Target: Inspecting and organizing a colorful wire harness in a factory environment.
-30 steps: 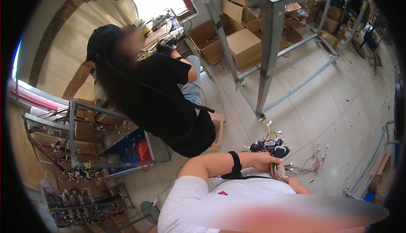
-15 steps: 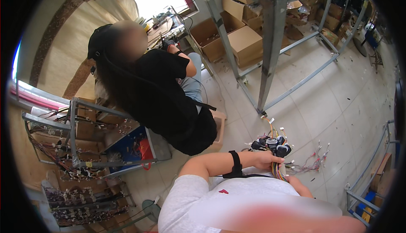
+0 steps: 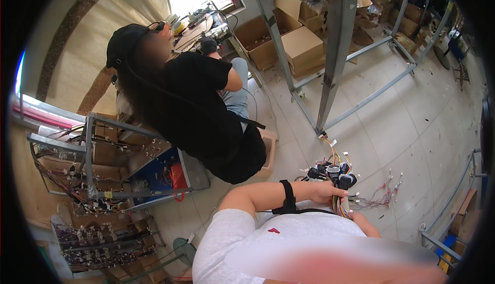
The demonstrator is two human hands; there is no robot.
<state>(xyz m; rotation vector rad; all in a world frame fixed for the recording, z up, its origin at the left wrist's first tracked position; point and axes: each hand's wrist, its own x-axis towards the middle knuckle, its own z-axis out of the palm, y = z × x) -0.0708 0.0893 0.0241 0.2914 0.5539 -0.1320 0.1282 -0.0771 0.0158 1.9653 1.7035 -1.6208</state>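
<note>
My left hand (image 3: 326,192) is closed round a wiring harness (image 3: 337,207), a thick bundle of many-coloured wires. Black and white connectors (image 3: 341,175) cluster just above the fist, and thin yellow and orange leads with small white plugs stick out past them. Lower down, beside the same bundle, is my right hand (image 3: 357,219); its fingers are mostly hidden, so its grip cannot be made out. Loose wires with red and grey ends (image 3: 386,193) spread out to the right of the harness, over the tiled floor.
A co-worker in black (image 3: 191,108) sits on a pinkish stool (image 3: 268,155) at a workbench (image 3: 193,39). A grey metal frame (image 3: 337,52) stands ahead, with cardboard boxes (image 3: 303,46) behind it. Racks hung with wires (image 3: 87,181) are at left; another metal rack (image 3: 438,242) is at right.
My hands and the harness stay in nearly the same place. The co-worker's head and gloved hand have shifted slightly, and the whole view has moved a little.
</note>
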